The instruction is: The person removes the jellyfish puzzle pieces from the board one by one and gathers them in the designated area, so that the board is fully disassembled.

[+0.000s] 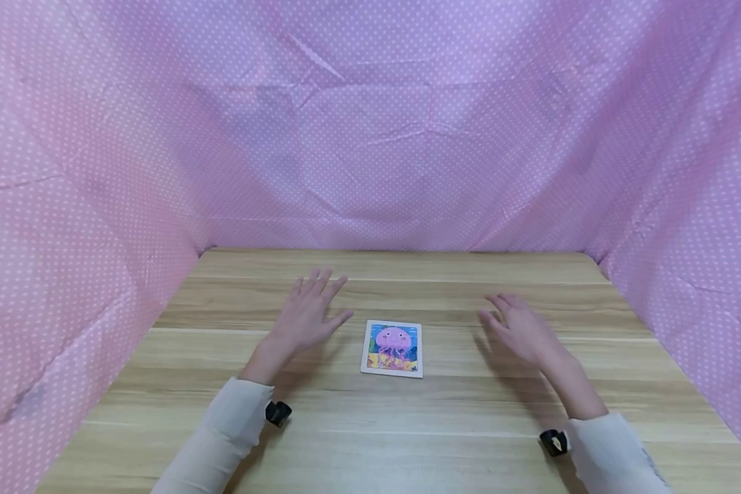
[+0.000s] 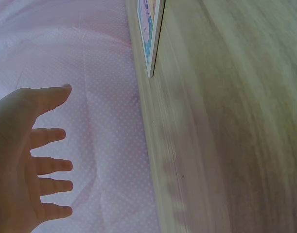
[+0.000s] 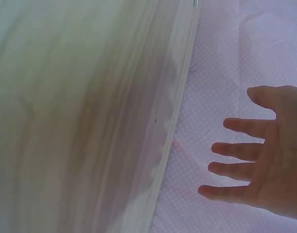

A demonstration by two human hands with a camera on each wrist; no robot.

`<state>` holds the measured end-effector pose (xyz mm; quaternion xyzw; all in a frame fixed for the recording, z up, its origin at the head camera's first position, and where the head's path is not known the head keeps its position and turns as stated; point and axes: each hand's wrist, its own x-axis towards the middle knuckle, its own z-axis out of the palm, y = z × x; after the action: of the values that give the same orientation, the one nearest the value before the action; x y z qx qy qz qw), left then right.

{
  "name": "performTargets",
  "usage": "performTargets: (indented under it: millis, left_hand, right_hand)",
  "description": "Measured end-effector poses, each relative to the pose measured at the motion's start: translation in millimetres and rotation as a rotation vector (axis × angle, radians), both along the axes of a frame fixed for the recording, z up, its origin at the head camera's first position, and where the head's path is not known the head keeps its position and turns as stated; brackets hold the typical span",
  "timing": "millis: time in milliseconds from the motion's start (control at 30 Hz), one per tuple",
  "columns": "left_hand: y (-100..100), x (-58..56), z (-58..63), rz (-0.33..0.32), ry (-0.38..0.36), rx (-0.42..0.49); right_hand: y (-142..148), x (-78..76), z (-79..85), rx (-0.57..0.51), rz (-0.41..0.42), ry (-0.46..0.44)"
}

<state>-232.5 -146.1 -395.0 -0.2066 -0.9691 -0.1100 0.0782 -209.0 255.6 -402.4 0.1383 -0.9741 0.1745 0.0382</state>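
Observation:
A jellyfish picture puzzle (image 1: pixel 392 348), a flat board with a pale border, lies on the wooden table near its middle. It shows a pink jellyfish over a blue and yellow sea scene. To its left, my left hand (image 1: pixel 305 319) hovers above the table with fingers spread and nothing in it. My right hand (image 1: pixel 521 329) is held over the table farther off on the right side, fingers straight and apart, palm bare. In the left wrist view the board's edge (image 2: pixel 152 53) shows at the top, beyond the thumb of the left hand (image 2: pixel 22 160). Spread fingers of the right hand (image 3: pixel 274 160) fill the right wrist view's side.
The wooden table (image 1: pixel 383 432) has its far edge against a pink cloth (image 1: pixel 395 137) with white dots, which also hangs along both sides. A small black device sits at each wrist, the left one (image 1: pixel 278 413) and the right one (image 1: pixel 554 442), by pale sleeves.

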Motion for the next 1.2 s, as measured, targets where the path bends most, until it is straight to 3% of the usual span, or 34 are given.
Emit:
performTargets:
  millis: [267,567,833,1067,1200]
  left_hand:
    - [5,4.3,2.4,-0.020,-0.022,-0.009]
    - [12,11.0,2.7,-0.081,-0.014,0.042]
    - [17,11.7,-2.7,-0.146,-0.094,0.086]
    - [26,10.9,-7.8,-0.154,-0.184,0.087]
    - [31,11.9,-11.3,-0.190,-0.202,0.084]
  right_hand:
    - [-18,1.6,1.8,-0.053,0.067,-0.003]
    - [-41,1.2,0.6,-0.084,0.117,-0.039]
    - [-61,-2.2,-4.4,-0.077,0.199,-0.061]
    - [-76,-6.4,-6.3,-0.124,0.238,-0.136]
    - [-83,-10.9,-8.0,-0.137,0.261,-0.163]
